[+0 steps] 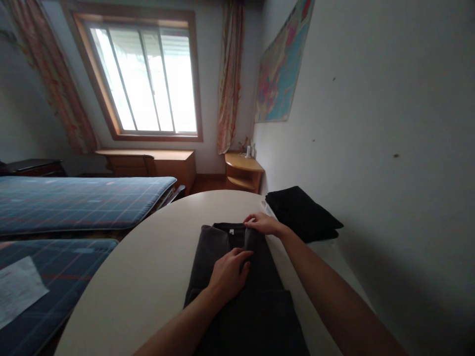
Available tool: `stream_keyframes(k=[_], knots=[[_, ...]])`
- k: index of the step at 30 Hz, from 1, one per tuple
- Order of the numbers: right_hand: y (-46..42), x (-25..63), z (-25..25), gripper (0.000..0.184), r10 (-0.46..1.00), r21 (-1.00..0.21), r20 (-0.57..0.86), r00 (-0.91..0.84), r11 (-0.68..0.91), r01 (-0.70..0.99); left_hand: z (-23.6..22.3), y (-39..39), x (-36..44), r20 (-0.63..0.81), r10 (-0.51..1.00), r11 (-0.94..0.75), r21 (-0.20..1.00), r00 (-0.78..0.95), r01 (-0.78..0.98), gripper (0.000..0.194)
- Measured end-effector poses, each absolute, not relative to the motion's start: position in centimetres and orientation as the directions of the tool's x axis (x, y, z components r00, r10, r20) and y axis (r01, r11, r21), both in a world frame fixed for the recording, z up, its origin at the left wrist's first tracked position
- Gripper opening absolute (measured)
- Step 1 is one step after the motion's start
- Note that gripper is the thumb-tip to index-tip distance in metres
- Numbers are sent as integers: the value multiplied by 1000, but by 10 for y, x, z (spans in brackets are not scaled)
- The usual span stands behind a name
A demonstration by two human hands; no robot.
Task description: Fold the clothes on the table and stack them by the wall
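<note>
A dark grey shirt [260, 272] lies partly folded on the round white table [159, 247], its neckline away from me. A small white label shows inside the neck opening. At the shirt's far edge, my right hand [262, 223] pinches the fabric at the right side of the collar. My left hand [230, 274] rests lower down on the front, just below the neck opening, with its fingers stretched over the cloth and the thumb apart. The shirt's near end runs out of the bottom of the view.
Folded black cloth [302, 212] lies at the table's right edge, by the wall. To the left are two plaid mattresses [81, 202], the nearer one with a paper sheet [20, 289] on it. A desk [174, 155] and a corner shelf [243, 162] stand behind.
</note>
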State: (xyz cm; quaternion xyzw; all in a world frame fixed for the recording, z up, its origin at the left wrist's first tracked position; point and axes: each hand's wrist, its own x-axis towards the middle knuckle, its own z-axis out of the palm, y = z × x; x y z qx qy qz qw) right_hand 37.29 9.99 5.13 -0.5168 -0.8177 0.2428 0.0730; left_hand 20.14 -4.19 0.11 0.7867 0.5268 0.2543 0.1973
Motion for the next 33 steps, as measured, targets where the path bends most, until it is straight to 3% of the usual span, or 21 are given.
stream_keyframes(k=[4, 10, 18, 26, 30, 33], knots=[[96, 371, 41, 33, 862, -476, -92, -498, 401, 783, -1, -40, 202, 211, 935, -355, 596, 287, 720, 35], [82, 366, 23, 28, 875, -279, 3, -485, 466, 839, -2, -39, 204, 174, 941, -337, 547, 289, 766, 34], [86, 373, 21, 40, 901, -93, 105, -421, 430, 898, 0, -40, 204, 139, 945, -324, 509, 295, 798, 37], [85, 366, 12, 32, 936, -66, 214, -279, 298, 952, 3, -43, 206, 167, 941, -339, 430, 295, 837, 37], [74, 354, 15, 32, 940, -96, 271, -206, 240, 966, -3, -40, 206, 174, 924, -383, 372, 342, 846, 49], [59, 349, 6, 37, 958, -152, 216, -190, 225, 962, -9, -37, 207, 134, 922, -388, 345, 364, 855, 58]])
